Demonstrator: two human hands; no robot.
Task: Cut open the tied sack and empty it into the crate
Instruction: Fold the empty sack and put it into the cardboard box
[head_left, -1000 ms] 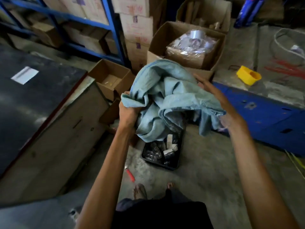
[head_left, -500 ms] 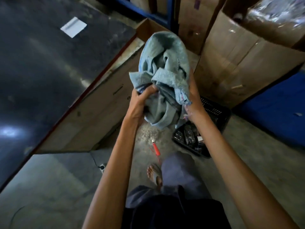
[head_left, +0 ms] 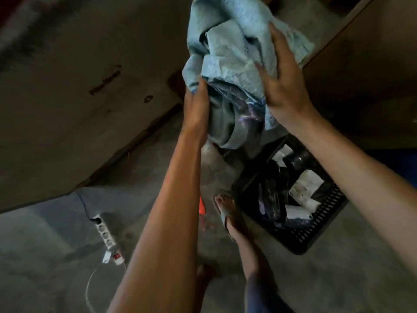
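A limp, light blue cloth sack (head_left: 228,64) is bunched up in front of me, above the floor. My left hand (head_left: 196,107) grips its lower left folds. Pressed against its right side is my right hand (head_left: 284,86), fingers spread over the cloth. Below and to the right, a black perforated plastic crate (head_left: 320,224) stands on the concrete floor, holding several dark wrapped parts and white-labelled packets. A red-handled cutter (head_left: 202,205) lies on the floor next to my left arm, mostly hidden by it.
My sandalled foot (head_left: 228,213) stands just left of the crate. A white power strip (head_left: 106,236) with its cable lies on the floor at lower left. A big wooden box side (head_left: 79,86) rises on the left, and a cardboard box (head_left: 361,75) on the right.
The view has tilted down and moved closer. The sack has been gathered into a tighter bundle and lifted higher, with my right hand now flat on its right side.
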